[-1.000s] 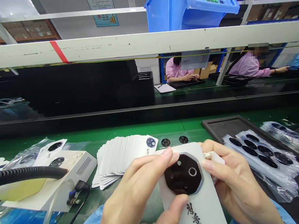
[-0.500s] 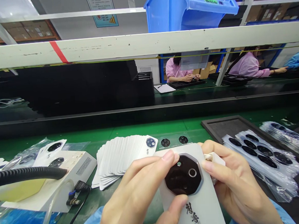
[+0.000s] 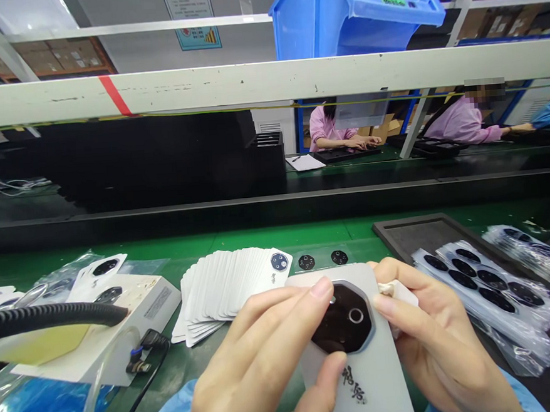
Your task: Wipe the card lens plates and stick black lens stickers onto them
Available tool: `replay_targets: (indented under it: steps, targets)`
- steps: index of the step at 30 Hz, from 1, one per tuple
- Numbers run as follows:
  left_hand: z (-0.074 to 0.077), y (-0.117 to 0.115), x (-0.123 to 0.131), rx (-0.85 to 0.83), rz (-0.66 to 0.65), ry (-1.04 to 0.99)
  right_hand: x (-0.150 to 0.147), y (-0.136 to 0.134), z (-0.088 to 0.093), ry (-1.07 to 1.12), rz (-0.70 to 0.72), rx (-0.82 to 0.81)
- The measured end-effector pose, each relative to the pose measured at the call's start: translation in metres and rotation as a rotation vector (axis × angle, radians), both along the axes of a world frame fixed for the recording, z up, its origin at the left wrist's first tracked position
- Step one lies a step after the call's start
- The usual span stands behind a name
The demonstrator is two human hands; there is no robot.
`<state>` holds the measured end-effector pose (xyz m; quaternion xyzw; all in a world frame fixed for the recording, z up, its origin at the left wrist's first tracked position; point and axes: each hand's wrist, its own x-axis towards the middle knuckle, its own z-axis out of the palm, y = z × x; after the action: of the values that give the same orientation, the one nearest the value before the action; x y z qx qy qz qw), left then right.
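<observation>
At 9 o'clock on the green workbench [image 3: 268, 241], a black corrugated hose [image 3: 52, 317] is laid across a white box unit [image 3: 145, 309], with clear tubing [image 3: 95, 382] curving below it. Printed white cards [image 3: 96, 275] bearing black camera-ring pieces are placed behind the hose, near a plastic bag. A fanned stack of white cards [image 3: 219, 294] is set at about 7 o'clock from the bench's centre line, and two small black octagonal pieces [image 3: 306, 262] are seen just to its right. At 6 o'clock, a white phone-shaped card [image 3: 357, 382] with a black octagonal camera ring [image 3: 342, 319] is held above the bench between both hands. The card is gripped by the left hand [image 3: 253, 364], its closed fingers [image 3: 282, 312] pressed on the card's face beside the ring and its thumb below the ring. A small white wipe [image 3: 397, 295] is pinched at the card's right edge by the right hand [image 3: 435, 339], whose fingers [image 3: 388, 279] are curled around it. At 3 o'clock, plastic sheets of black octagonal pieces [image 3: 488, 291] are laid in a black tray [image 3: 413, 234]. A blue plastic bin [image 3: 351, 18] is seen at 12 o'clock, and two co-workers in pink smocks [image 3: 462, 121] are seen across the line at 1 o'clock.
</observation>
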<state>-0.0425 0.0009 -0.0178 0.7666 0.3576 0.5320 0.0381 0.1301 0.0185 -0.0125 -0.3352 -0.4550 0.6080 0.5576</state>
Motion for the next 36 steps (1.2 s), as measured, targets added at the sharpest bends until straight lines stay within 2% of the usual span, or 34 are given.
replay_targets:
  steps: [5, 14, 20, 25, 36]
  targets:
    - [0.001, -0.002, 0.002, 0.017, 0.079, 0.061, 0.002, 0.001, -0.003, -0.046, -0.017, 0.022]
    - [0.001, -0.001, 0.005, 0.05, 0.122, 0.057, 0.006, 0.003, -0.007, -0.057, 0.045, 0.04]
    - [0.001, -0.003, 0.005, 0.06, 0.158, 0.105, 0.004, 0.004, -0.004, -0.185, -0.059, 0.144]
    - [-0.003, -0.003, 0.009, 0.104, 0.187, 0.122, 0.005, 0.004, -0.003, -0.271, -0.094, 0.167]
    - [-0.003, -0.002, 0.01, 0.045, 0.166, 0.104, 0.005, 0.003, -0.003, -0.225, -0.096, 0.165]
